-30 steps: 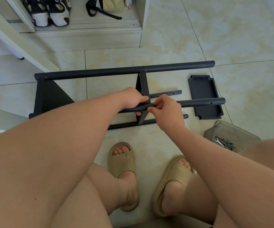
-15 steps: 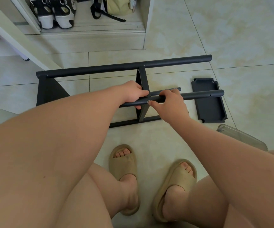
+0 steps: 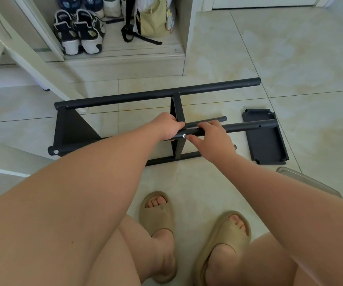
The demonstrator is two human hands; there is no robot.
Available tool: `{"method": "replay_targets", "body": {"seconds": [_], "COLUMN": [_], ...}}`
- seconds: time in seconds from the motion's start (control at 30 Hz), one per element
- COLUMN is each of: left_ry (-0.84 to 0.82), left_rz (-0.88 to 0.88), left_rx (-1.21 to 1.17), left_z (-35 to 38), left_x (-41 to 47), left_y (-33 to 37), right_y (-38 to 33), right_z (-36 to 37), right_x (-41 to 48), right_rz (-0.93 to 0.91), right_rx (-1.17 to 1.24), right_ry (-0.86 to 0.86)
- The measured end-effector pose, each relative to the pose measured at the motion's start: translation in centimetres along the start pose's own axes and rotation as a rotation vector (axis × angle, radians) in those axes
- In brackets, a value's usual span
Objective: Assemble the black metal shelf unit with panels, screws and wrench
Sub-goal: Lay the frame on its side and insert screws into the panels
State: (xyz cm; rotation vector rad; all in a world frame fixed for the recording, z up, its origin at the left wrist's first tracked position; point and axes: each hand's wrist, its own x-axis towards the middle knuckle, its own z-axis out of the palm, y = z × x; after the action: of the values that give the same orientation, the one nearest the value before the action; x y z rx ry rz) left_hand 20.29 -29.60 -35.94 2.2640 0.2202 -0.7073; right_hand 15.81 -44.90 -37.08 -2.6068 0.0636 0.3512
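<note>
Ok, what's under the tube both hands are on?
The tube's free end passes over the loose black panel lying flat on the floor tiles. The middle panel runs down to the lower tube. The left forearm hides whatever lies under its left stretch.

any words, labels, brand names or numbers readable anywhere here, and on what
None can be read.
The sneakers show no legible brand.
The charm on the yellow-green bag is too blurred to read.
The black shelf frame and loose panel show no markings.
</note>
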Motion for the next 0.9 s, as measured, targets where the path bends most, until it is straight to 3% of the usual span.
{"method": "replay_targets", "body": {"seconds": [0.1,0.17,0.23,0.3,0.37,0.47,0.63,0.9], "left_ry": [0.111,0.257,0.412,0.466,0.379,0.192,-0.041,-0.334], "left_rz": [-0.063,-0.089,0.027,0.247,0.421,0.522,0.459,0.327], "left_rx": [-0.041,0.078,0.229,0.266,0.223,0.204,0.234,0.362], "left_z": [1.0,1.6,2.4,3.3,4.8,8.1,14.6,24.4], "left_x": [-0.3,-0.9,-2.1,-3.2,-3.9,-4.8,-4.3,-1.0], "left_y": [0.8,1.9,3.4,5.2,7.0,9.9,13.6,13.4], "right_y": [1.2,2.7,4.7,6.9,9.1,12.6,19.4,28.8], "right_z": [-0.5,-1.4,-2.9,-4.9,-7.0,-10.2,-13.8,-13.4], "right_x": [-1.0,-2.0,-3.3,-4.6,-5.7,-7.0,-8.9,-5.9], "right_rz": [-0.072,-0.12,-0.171,-0.193,-0.176,-0.119,0.059,0.323], "right_rx": [0.031,0.011,-0.072,-0.206,-0.33,-0.451,-0.48,-0.555], "right_ry": [-0.084,-0.111,-0.117,-0.131,-0.143,-0.158,-0.199,-0.619]}}
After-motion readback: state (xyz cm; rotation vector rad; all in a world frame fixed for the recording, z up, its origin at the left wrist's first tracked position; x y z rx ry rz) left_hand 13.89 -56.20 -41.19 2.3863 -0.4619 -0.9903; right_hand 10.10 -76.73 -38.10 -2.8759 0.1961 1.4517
